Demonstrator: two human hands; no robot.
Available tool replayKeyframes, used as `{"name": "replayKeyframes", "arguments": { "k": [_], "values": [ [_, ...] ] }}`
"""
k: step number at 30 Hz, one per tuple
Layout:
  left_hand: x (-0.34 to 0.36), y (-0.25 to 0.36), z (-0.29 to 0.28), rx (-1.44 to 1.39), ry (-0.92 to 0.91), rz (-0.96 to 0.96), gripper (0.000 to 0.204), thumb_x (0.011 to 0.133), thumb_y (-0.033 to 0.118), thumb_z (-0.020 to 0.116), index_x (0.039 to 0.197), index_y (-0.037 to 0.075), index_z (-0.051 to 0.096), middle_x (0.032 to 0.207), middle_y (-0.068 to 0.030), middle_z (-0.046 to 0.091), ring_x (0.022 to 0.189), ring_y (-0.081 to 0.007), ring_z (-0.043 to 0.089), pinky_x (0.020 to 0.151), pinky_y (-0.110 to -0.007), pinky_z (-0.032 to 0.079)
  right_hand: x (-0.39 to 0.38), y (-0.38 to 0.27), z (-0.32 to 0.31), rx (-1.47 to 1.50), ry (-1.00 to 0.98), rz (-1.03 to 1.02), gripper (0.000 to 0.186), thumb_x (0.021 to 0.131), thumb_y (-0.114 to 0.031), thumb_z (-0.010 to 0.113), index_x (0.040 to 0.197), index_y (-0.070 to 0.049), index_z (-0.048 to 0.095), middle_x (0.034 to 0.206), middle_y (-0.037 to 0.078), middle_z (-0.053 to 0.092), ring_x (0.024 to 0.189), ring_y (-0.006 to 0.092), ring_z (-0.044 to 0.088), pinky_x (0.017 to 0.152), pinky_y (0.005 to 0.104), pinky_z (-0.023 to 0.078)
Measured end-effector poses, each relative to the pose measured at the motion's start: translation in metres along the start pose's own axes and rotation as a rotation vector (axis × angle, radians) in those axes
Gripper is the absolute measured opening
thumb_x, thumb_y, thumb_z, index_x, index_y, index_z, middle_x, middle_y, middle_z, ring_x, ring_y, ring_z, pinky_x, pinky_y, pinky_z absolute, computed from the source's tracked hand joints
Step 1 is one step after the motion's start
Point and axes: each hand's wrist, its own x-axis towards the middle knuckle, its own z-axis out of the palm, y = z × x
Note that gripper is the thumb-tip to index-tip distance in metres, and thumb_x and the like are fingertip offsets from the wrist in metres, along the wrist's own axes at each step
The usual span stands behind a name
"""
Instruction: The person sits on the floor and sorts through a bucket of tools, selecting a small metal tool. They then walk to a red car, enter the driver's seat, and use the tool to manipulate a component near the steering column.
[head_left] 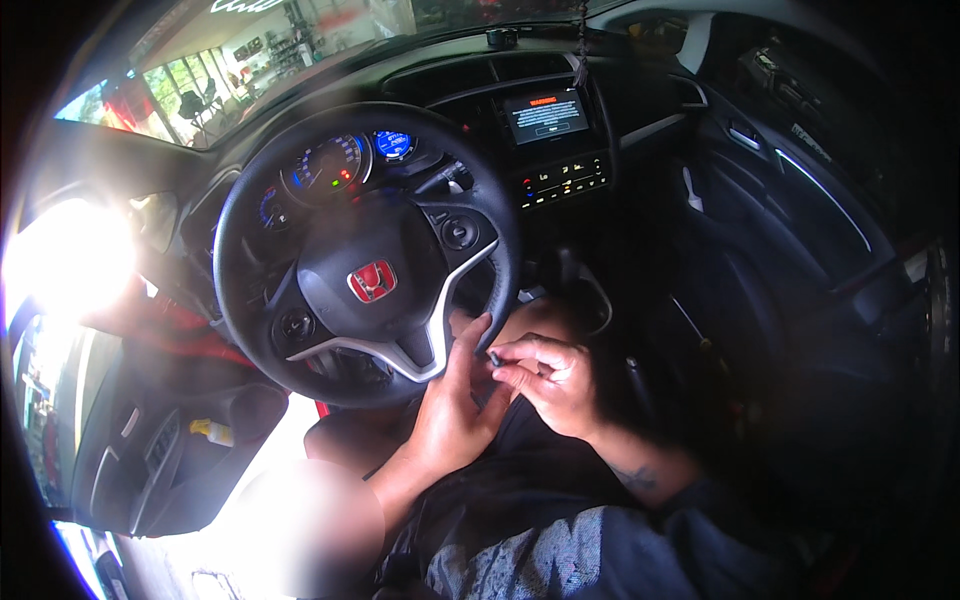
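Observation:
In front of the steering wheel's (222, 250) lower right rim, my right hand (555, 385) pinches a small dark piece (495, 358) between thumb and fingertips. Its exact kind is too small to tell. My left hand (450, 410) is just left of it, raised against the lower rim with one digit stretched upward and the palm turned toward the right hand. Its other fingers are partly hidden, and I see nothing held in it. The wheel has a red emblem (372, 282) on its hub and silver trim (440, 325) on its lower spokes.
A lit screen (545, 117) with a warning message sits on the dashboard, above the climate panel (565, 180). The instrument cluster (325, 165) glows behind the wheel. At left the driver's door (150, 450) stands open, a yellow-and-white bottle (212, 432) in it. A thin rod-like tool (690, 322) lies at right.

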Motion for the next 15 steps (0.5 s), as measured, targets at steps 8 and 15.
{"name": "replayKeyframes", "arguments": {
  "k": [8, 15],
  "values": [
    [0.01, -0.007, -0.015, -0.593, 0.033, -0.061, 0.034, 0.099, 0.002, 0.07, 0.131, -0.003, 0.061, 0.113, -0.007, 0.068, 0.106, -0.0127, 0.065, 0.097, -0.029, 0.052, 0.004, -0.009, -0.004, -0.202, 0.052, -0.06, 0.022, 0.089, 0.004, 0.077, 0.111, 0.006, 0.074, 0.102, 0.012, 0.077, 0.096, 0.0176, 0.074, 0.087, 0.0288, 0.059],
    [0.007, -0.007, -0.007, -0.467, 0.075, -0.014, 0.022, 0.096, -0.002, 0.07, 0.118, -0.004, 0.07, 0.11, -0.0095, 0.071, 0.104, -0.0151, 0.068, 0.096, -0.029, 0.053, -0.001, 0.003, -0.001, -0.148, 0.079, -0.189, 0.04, 0.084, 0.005, 0.081, 0.121, 0.001, 0.067, 0.101, 0.012, 0.077, 0.094, 0.018, 0.076, 0.084, 0.0297, 0.059]
  ]
}}
